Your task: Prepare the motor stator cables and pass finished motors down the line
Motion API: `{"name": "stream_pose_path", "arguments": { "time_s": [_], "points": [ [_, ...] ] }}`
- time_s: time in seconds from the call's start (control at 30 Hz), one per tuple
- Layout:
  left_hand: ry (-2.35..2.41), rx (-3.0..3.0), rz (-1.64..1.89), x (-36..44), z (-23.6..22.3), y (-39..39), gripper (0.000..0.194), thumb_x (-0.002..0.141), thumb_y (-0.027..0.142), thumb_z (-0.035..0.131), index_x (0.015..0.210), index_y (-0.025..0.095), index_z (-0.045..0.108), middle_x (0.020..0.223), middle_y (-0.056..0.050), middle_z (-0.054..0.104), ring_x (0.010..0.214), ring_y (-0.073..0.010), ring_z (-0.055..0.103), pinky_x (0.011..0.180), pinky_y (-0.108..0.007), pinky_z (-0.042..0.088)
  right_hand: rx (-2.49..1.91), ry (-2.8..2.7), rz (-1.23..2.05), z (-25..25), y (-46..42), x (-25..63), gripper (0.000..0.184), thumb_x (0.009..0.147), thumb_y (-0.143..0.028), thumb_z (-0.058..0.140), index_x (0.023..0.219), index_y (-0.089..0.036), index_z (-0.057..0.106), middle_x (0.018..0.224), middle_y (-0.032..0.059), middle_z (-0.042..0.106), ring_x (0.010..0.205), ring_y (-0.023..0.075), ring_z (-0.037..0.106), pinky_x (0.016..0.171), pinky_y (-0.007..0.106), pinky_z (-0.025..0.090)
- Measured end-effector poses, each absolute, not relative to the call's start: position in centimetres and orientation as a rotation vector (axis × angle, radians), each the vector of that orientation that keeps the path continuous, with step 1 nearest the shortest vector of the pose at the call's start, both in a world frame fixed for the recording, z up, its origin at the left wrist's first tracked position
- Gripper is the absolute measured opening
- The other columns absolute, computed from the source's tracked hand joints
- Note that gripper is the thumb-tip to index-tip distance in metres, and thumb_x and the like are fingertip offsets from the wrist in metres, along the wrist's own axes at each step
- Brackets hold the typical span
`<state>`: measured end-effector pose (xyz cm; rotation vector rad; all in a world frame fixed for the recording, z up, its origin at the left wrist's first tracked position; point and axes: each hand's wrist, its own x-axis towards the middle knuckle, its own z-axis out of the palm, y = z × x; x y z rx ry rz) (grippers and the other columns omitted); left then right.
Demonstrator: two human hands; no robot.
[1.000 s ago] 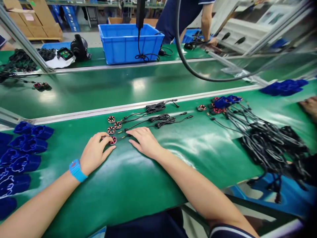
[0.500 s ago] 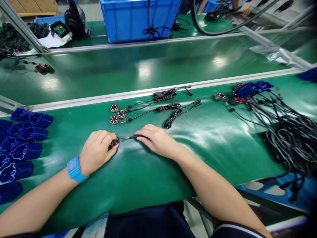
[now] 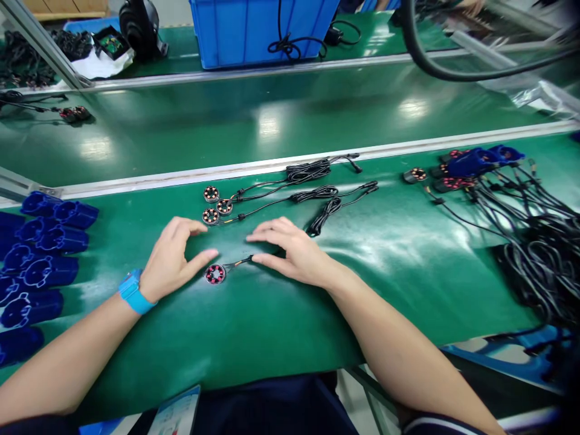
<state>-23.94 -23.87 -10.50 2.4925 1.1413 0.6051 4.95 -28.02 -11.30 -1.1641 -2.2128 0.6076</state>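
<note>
A round motor stator (image 3: pixel 215 274) with red windings lies on the green mat, its short wires leading right to a black cable end (image 3: pixel 247 259). Just above and left of it is my left hand (image 3: pixel 174 257), thumb and fingers apart, holding nothing. My right hand (image 3: pixel 290 251) hovers by the cable end with its fingers spread; the thumb tip is close to the cable, and I cannot tell whether it touches. Beyond the hands sit several copper-coloured stators (image 3: pixel 211 216), wired to bundled black cables (image 3: pixel 312 193).
Dark blue plastic housings (image 3: pixel 58 238) stand in rows at the left. At the right lie more stators, blue housings (image 3: pixel 475 163) and a heap of black cables (image 3: pixel 539 260). A metal rail (image 3: pixel 176 175) runs behind; a blue crate (image 3: pixel 263 36) stands farther back.
Both hands have opened and let go of the stator and its cable. The stator now lies flat on the mat, slightly nearer me. The camera view has shifted a little.
</note>
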Motion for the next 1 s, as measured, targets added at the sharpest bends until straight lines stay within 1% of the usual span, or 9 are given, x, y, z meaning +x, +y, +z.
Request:
{"name": "stream_pose_path", "arguments": {
  "time_s": [0.07,0.13,0.2,0.27,0.37,0.47,0.6,0.8,1.0],
  "points": [
    [1.287,2.609,0.612,-24.0,-11.1,-23.2,0.046,0.1,0.048,0.054,0.137,0.02,0.05,0.129,-0.015,0.053,0.119,-0.0302,0.052,0.099,-0.047,0.046,-1.297,-2.146,0.426,-11.9,-27.4,4.6,0.041,0.1,-0.038,0.06,0.138,-0.023,0.058,0.142,0.0106,0.058,0.128,0.0285,0.053,0.11,0.05,0.043],
    [1.353,2.684,0.505,-24.0,-11.6,-22.7,0.045,0.102,0.046,0.05,0.141,0.024,0.05,0.144,-0.017,0.046,0.13,-0.0351,0.047,0.103,-0.054,0.043,-1.408,-2.156,0.295,-12.7,-26.8,4.3,0.046,0.102,-0.031,0.056,0.146,-0.021,0.049,0.15,0.0114,0.051,0.139,0.0312,0.043,0.116,0.056,0.035],
    [1.348,2.687,0.463,-24.0,-11.9,-22.5,0.037,0.102,0.044,0.05,0.133,0.024,0.056,0.15,-0.015,0.043,0.134,-0.0357,0.045,0.104,-0.054,0.043,-1.452,-2.211,0.255,-13.5,-26.3,4.1,0.046,0.102,-0.027,0.054,0.146,-0.019,0.049,0.145,0.0119,0.056,0.138,0.031,0.045,0.119,0.058,0.029],
    [1.276,2.647,0.519,-24.0,-11.9,-22.5,0.025,0.101,0.041,0.052,0.115,0.022,0.06,0.145,-0.013,0.05,0.133,-0.0323,0.049,0.105,-0.05,0.043,-1.45,-2.251,0.241,-14.0,-26.0,4.1,0.033,0.102,-0.027,0.054,0.135,-0.022,0.06,0.127,0.0097,0.066,0.123,0.0282,0.056,0.119,0.058,0.027],
    [1.135,2.546,0.616,-23.9,-11.7,-22.9,0.015,0.1,0.035,0.056,0.095,0.021,0.056,0.122,-0.009,0.066,0.12,-0.0245,0.061,0.1,-0.04,0.048,-1.397,-2.261,0.263,-14.1,-26.0,4.3,0.022,0.104,-0.029,0.051,0.111,-0.023,0.071,0.104,0.007,0.07,0.1,0.024,0.061,0.109,0.05,0.04],
    [1.131,2.604,0.636,-23.7,-11.4,-23.4,0.011,0.099,0.03,0.058,0.096,0.021,0.052,0.11,-0.006,0.069,0.109,-0.0226,0.065,0.091,-0.036,0.049,-1.334,-2.257,0.349,-13.8,-26.1,4.7,0.026,0.105,-0.031,0.048,0.109,-0.02,0.071,0.101,0.0084,0.07,0.094,0.0235,0.06,0.09,0.041,0.049],
    [1.128,2.798,0.612,-23.7,-11.2,-24.1,0.012,0.098,0.025,0.059,0.104,0.02,0.05,0.112,-0.007,0.068,0.106,-0.0245,0.065,0.087,-0.037,0.047,-1.27,-2.245,0.385,-13.5,-26.4,5.0,0.028,0.106,-0.029,0.046,0.108,-0.017,0.071,0.097,0.0094,0.069,0.091,0.023,0.06,0.085,0.04,0.05],
    [1.108,2.63,0.729,-23.7,-11.3,-24.3,0.023,0.094,0.029,0.068,0.1,0.02,0.047,0.107,-0.005,0.067,0.1,-0.0214,0.064,0.085,-0.034,0.047,-1.154,-2.176,0.407,-13.1,-26.6,5.6,0.019,0.103,-0.024,0.054,0.105,-0.017,0.072,0.096,0.0068,0.071,0.087,0.0198,0.062,0.083,0.037,0.051],
    [1.052,2.516,0.781,-23.5,-11.0,-24.6,0.025,0.092,0.029,0.072,0.099,0.02,0.05,0.103,-0.003,0.066,0.102,-0.0189,0.065,0.087,-0.032,0.048,-1.143,-2.173,0.411,-12.3,-26.8,6.1,0.016,0.101,-0.022,0.058,0.106,-0.019,0.073,0.095,0.0052,0.072,0.086,0.0185,0.063,0.082,0.036,0.051]
  ]
}}
